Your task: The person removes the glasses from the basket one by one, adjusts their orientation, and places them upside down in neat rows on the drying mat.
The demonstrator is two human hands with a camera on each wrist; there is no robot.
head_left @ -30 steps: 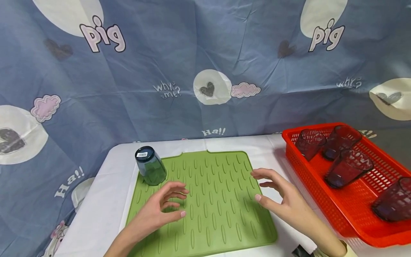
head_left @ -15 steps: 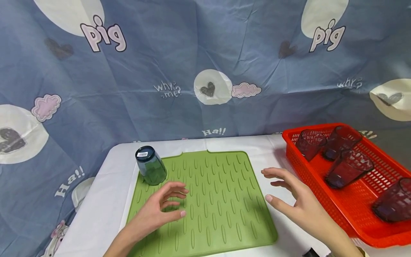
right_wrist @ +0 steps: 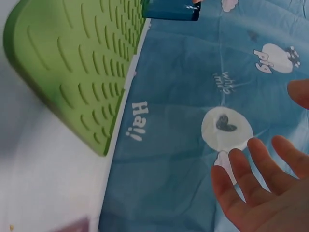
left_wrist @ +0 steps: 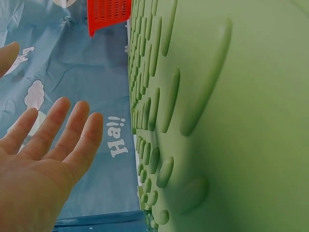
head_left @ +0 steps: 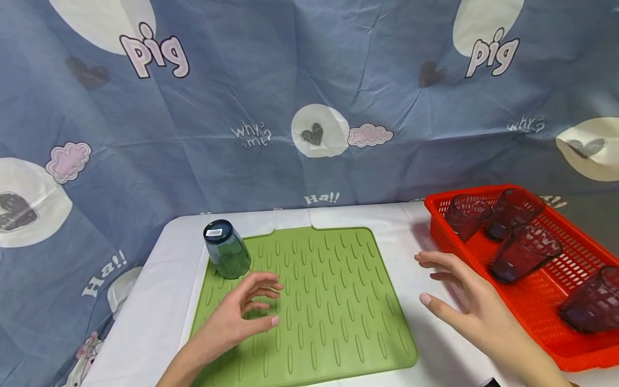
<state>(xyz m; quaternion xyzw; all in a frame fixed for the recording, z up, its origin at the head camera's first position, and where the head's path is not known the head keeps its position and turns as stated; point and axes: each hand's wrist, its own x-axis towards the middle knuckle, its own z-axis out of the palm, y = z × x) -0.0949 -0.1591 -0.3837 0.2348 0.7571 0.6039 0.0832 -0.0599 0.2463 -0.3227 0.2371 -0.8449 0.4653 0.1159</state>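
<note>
A green ribbed mat (head_left: pixel 333 317) lies on the white table (head_left: pixel 159 301). A dark blue cup (head_left: pixel 226 250) stands upside down on the mat's far left corner, a barcode sticker on its base. My left hand (head_left: pixel 265 302) hovers over the mat just in front of that cup, fingers loosely curled and holding nothing. My right hand (head_left: pixel 429 279) is spread, empty, over the table between the mat's right edge and a red basket (head_left: pixel 532 303). The left wrist view shows the left fingers (left_wrist: pixel 72 130) straight beside the mat (left_wrist: pixel 231 121). The right wrist view shows the right fingers (right_wrist: pixel 260 179) spread.
The red basket at the right holds several dark translucent cups (head_left: pixel 524 252) lying on their sides. A blue patterned cloth (head_left: pixel 309 97) hangs close behind the table. The table's left edge runs near the mat.
My right hand has moved to the right, off the mat and closer to the red basket. The left hand and the blue cup have stayed put.
</note>
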